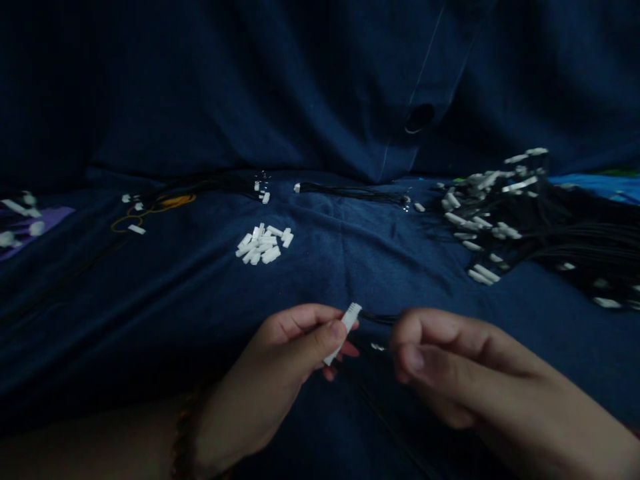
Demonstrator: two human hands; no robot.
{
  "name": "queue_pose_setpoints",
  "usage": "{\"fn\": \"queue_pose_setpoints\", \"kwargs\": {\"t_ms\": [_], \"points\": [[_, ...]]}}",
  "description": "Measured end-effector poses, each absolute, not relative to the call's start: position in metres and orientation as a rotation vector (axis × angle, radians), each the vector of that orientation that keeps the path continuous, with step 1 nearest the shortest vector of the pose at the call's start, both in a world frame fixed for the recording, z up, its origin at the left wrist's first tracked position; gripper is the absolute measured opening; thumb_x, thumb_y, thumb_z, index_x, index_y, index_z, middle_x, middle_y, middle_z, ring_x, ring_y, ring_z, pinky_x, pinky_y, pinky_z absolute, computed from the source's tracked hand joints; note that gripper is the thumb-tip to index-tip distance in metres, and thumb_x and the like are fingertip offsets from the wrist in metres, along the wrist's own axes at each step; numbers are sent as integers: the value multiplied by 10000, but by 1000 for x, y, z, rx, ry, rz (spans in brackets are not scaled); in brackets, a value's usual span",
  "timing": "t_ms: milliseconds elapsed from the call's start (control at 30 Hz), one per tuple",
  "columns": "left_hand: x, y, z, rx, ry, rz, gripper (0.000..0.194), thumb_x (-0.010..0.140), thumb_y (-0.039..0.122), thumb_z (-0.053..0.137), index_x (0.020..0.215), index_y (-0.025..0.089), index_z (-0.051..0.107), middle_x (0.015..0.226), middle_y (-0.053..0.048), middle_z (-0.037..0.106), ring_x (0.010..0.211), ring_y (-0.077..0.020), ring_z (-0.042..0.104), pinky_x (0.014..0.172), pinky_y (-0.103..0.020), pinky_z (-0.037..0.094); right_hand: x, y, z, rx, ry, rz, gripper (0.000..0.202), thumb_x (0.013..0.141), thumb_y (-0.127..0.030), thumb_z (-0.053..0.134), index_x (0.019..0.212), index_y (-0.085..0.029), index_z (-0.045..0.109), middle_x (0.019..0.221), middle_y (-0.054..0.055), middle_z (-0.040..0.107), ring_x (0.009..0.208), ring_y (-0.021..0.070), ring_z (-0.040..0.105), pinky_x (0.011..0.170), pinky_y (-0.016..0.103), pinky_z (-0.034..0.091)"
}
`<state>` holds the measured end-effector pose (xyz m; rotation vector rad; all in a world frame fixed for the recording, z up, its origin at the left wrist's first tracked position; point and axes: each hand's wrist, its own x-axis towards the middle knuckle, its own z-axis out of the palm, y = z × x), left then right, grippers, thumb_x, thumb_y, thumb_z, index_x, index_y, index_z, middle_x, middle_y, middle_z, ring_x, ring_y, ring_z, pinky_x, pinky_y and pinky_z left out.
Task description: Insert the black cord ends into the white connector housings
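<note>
Across the head view, dark blue cloth (200, 287) bears a small pile of white connectors (263, 244) beyond the hands, a thin wire bundle (345, 192) farther off, a large tangle of white-ended black cables (590, 233) at far right, and yellow bands (177, 200) at far left. Nearer, the left hand (270, 370) pinches a white connector strip (349, 323) between thumb and fingers, the thumb partly covering it. Black wires (377, 319) run right from beside the strip to the right hand (470, 373), whose fingers curl nearly closed; whether they grip the wires, I cannot tell.
</note>
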<state>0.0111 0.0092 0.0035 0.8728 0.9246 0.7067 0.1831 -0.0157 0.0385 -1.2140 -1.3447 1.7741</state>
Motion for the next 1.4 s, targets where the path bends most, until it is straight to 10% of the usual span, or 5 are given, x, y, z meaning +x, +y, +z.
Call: {"fn": "queue_pose_setpoints", "kwargs": {"t_ms": [400,1400], "points": [[12,9,3,818,828,680,136,777,268,566,783,158,645,668,8,574,651,-90,485,607,-213,360,184,-23,29,-1223,-2108,841,162,850,-147,417,712,-151,502,588,-37,496,516,38,457,479,157,336],[11,9,4,832,826,692,110,760,256,596,750,168,662,642,12,566,630,-81,502,568,-174,382,180,-24,26,-1133,-2317,296,200,809,-106,414,626,-150,483,554,-5,482,486,92,433,457,224,311]]}}
